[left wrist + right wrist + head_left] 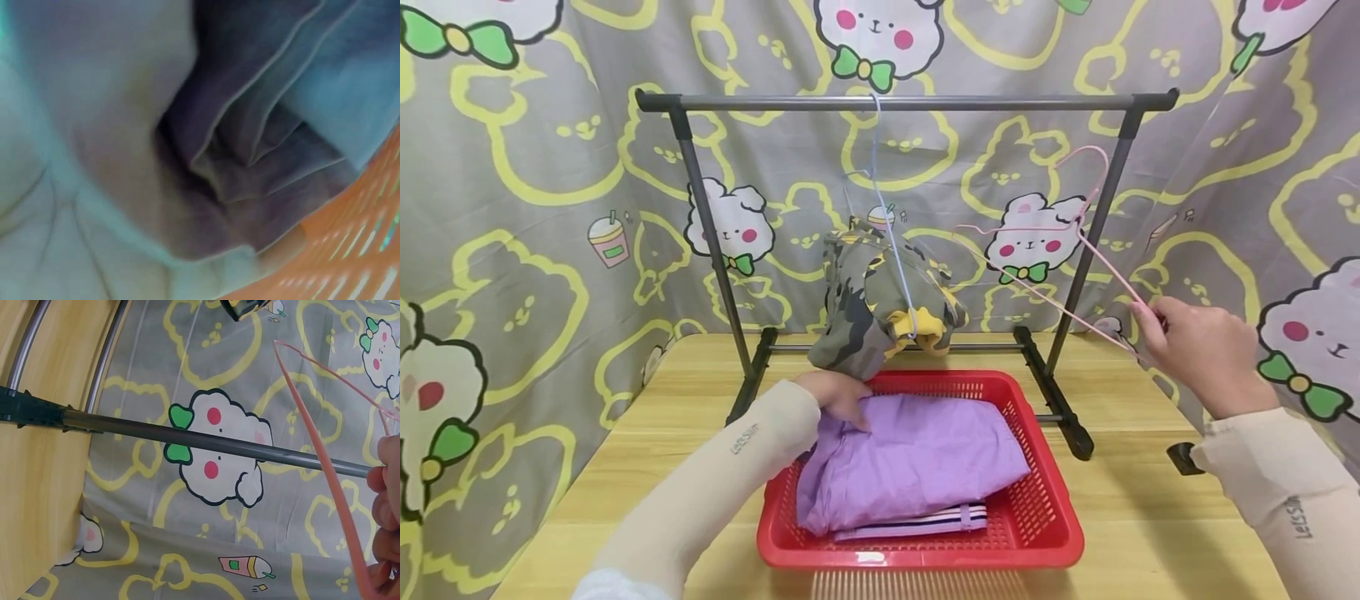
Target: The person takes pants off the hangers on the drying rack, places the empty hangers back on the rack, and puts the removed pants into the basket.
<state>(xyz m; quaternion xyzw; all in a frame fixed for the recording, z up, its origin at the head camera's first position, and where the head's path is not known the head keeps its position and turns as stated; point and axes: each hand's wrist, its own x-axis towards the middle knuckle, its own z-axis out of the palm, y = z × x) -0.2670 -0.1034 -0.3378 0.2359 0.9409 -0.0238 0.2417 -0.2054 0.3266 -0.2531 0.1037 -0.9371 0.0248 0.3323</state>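
In the head view my left hand [837,397] grips the left back edge of a folded light purple garment [925,450], thumb on top. The left wrist view shows layered folds of the garment [250,150] close up, with a fingertip under their lower edge. That garment lies in a red plastic basket [1051,508], over a striped piece of cloth [925,523]. Raised at the right, my right hand [1206,354] holds a pink clothes hanger [1105,262] by one end, its hook upward. Nothing hangs on this hanger [315,440].
A dark metal clothes rack [1000,103] stands on the wooden table [1120,500] behind the basket. From its bar a blue hanger [891,225] carries a camouflage garment [857,292]. A small black object [1184,458] lies at the right. Patterned curtains [790,50] surround the table.
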